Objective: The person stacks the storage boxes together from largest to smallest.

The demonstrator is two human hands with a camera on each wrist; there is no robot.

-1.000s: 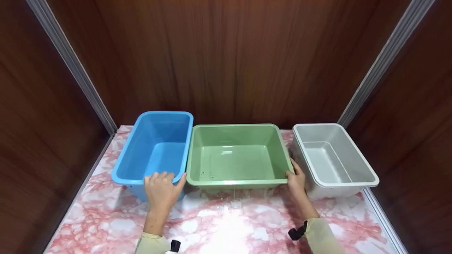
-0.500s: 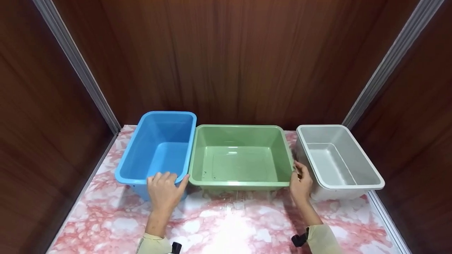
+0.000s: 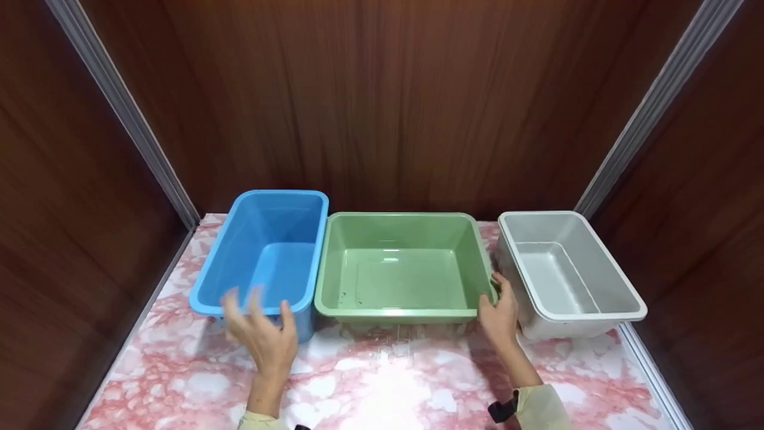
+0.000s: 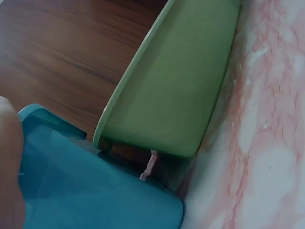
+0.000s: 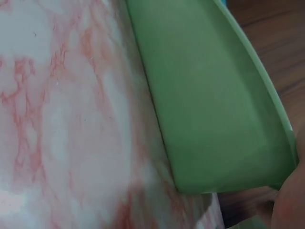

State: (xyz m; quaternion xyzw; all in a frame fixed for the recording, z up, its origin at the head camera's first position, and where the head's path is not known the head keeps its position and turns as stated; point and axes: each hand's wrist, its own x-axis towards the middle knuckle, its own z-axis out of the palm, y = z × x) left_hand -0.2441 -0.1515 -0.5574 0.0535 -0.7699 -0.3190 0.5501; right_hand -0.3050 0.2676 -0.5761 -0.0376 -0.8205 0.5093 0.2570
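Three plastic bins stand in a row in the head view: a blue bin [image 3: 286, 263] at left, a green bin [image 3: 400, 278] in the middle and a grey bin [image 3: 552, 275] at right. My left hand [image 3: 265, 340], slightly blurred, is in front of the blue bin's near rim, fingers raised and spread, holding nothing. My right hand [image 3: 501, 313] grips the green bin's near right corner, thumb on the rim and fingers along its outer side. Only part of that hand [image 5: 288, 200] shows in the right wrist view. The blue and green bins stand side by side.
The bins stand on a red-and-white marbled tabletop [image 3: 334, 394]. A dark wood-grain panel [image 3: 382, 107] rises behind them, with similar panels on both sides. A narrow gap separates the green and grey bins.
My left hand has let go of the blue bin's near rim and lifted its fingers, shifting slightly left. My right hand loosened, then closed again at the green bin's corner.
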